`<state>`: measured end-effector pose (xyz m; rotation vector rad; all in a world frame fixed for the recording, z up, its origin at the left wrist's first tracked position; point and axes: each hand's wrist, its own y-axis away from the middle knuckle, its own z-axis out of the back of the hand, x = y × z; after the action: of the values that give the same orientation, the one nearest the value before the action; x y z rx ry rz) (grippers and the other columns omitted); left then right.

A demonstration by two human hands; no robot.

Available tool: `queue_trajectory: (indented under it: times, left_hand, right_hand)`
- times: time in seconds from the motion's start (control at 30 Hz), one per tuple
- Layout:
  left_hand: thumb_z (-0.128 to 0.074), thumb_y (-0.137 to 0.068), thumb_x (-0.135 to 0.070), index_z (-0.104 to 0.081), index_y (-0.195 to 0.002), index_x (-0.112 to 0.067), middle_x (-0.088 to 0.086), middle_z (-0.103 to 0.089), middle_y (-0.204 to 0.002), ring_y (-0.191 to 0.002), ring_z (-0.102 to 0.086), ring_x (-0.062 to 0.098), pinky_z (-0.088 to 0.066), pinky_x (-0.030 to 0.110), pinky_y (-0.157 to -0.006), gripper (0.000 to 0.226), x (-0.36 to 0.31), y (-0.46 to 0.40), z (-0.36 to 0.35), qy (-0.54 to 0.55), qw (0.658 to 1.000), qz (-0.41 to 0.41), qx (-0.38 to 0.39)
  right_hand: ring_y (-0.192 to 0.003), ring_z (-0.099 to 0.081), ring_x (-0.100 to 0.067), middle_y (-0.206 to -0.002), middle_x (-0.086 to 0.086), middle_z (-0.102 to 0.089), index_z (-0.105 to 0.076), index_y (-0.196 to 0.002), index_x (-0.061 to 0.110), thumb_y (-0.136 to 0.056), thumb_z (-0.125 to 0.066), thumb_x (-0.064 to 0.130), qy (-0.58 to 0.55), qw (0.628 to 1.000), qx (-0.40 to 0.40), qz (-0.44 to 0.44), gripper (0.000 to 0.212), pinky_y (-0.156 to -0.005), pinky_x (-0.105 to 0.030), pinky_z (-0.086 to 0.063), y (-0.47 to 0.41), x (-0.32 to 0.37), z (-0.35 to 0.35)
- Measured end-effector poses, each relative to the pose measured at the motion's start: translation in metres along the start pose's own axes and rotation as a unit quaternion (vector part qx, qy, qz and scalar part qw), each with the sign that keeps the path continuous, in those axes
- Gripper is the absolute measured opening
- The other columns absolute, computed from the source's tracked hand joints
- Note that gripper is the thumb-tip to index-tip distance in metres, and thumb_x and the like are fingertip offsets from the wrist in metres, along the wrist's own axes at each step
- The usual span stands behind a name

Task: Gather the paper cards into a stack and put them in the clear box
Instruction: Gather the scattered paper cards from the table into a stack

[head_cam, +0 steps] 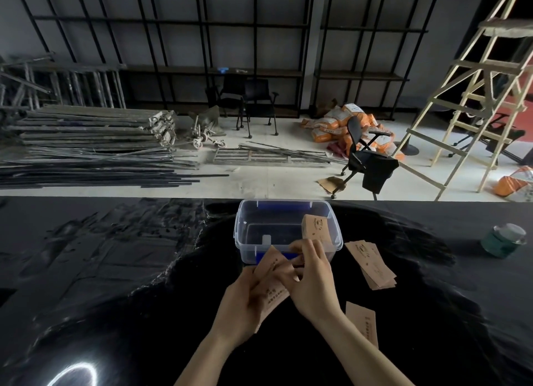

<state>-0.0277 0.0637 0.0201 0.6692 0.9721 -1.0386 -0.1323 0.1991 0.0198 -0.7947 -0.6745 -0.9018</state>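
Note:
A clear plastic box (245,212) stands open on the black table, with a stack of tan paper cards (315,230) leaning inside its right end. Just in front of the box, my left hand (240,305) grips a bundle of tan cards (272,292) from the left. My right hand (310,279) pinches the same bundle from the right, fingers over its top edge. More cards lie fanned on the table to the right (372,266). A single card (362,319) lies beside my right wrist, partly hidden by my forearm.
The black glossy table (115,270) reaches to a far edge just behind the box. A green jar with a clear lid (503,241) stands at the right. Beyond the table lie metal poles, office chairs, orange sacks and a wooden ladder on the floor.

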Motion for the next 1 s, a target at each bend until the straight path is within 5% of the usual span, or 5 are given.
queue_trajectory:
  times: [0.27, 0.43, 0.63, 0.8, 1.0]
  left_hand:
    - [-0.059, -0.097, -0.003, -0.060, -0.127, -0.024, 0.000, -0.076, -0.109, -0.097, -0.074, 0.010, -0.059, 0.025, -0.078, 0.036, 0.009, 0.001, -0.014, 0.155, 0.983, 0.088, -0.053]
    - [-0.064, -0.097, -0.012, -0.043, -0.149, -0.024, -0.004, -0.064, -0.134, -0.120, -0.063, 0.007, -0.052, 0.038, -0.107, 0.058, 0.006, 0.004, -0.008, 0.083, 0.995, 0.050, 0.006]
    - [-0.066, -0.094, -0.021, -0.062, -0.129, -0.028, -0.010, -0.075, -0.109, -0.099, -0.070, 0.000, -0.057, 0.026, -0.089, 0.036, 0.011, -0.003, 0.003, -0.007, 0.997, 0.064, -0.029]
    - [-0.066, -0.094, -0.023, -0.064, -0.116, -0.035, -0.011, -0.076, -0.101, -0.093, -0.071, 0.003, -0.055, 0.019, -0.073, 0.025, 0.025, 0.002, 0.001, 0.037, 0.992, 0.107, -0.062]
    - [-0.065, -0.096, -0.021, -0.059, -0.123, -0.027, -0.006, -0.071, -0.110, -0.101, -0.067, 0.011, -0.055, 0.030, -0.079, 0.029, 0.028, 0.002, -0.009, 0.104, 0.978, 0.175, -0.045]
  right_hand:
    - [-0.096, -0.077, -0.016, -0.109, 0.000, -0.078, -0.065, -0.123, 0.019, -0.095, -0.075, 0.013, -0.189, 0.942, 0.120, -0.251, 0.031, -0.085, -0.043, -0.066, 0.016, -0.010, -0.019]
    - [-0.092, -0.073, -0.009, -0.103, 0.008, -0.074, -0.066, -0.111, 0.023, -0.098, -0.071, 0.014, -0.107, 0.965, 0.105, -0.215, 0.016, -0.077, -0.024, -0.064, 0.018, -0.007, -0.024]
    - [-0.090, -0.073, -0.006, -0.100, 0.007, -0.077, -0.070, -0.117, 0.022, -0.096, -0.073, 0.015, -0.062, 0.970, 0.136, -0.190, 0.022, -0.083, -0.028, -0.064, 0.018, -0.004, -0.012]
    - [-0.083, -0.065, 0.000, -0.103, 0.014, -0.069, -0.062, -0.128, 0.031, -0.092, -0.074, 0.045, 0.182, 0.966, 0.053, -0.173, 0.040, -0.063, -0.017, -0.050, 0.029, -0.009, 0.047]
    - [-0.126, -0.053, -0.035, -0.134, -0.011, -0.049, -0.038, -0.144, 0.016, -0.090, -0.066, 0.064, 0.348, 0.858, 0.210, -0.313, 0.077, -0.095, -0.045, -0.056, 0.056, -0.026, 0.112]
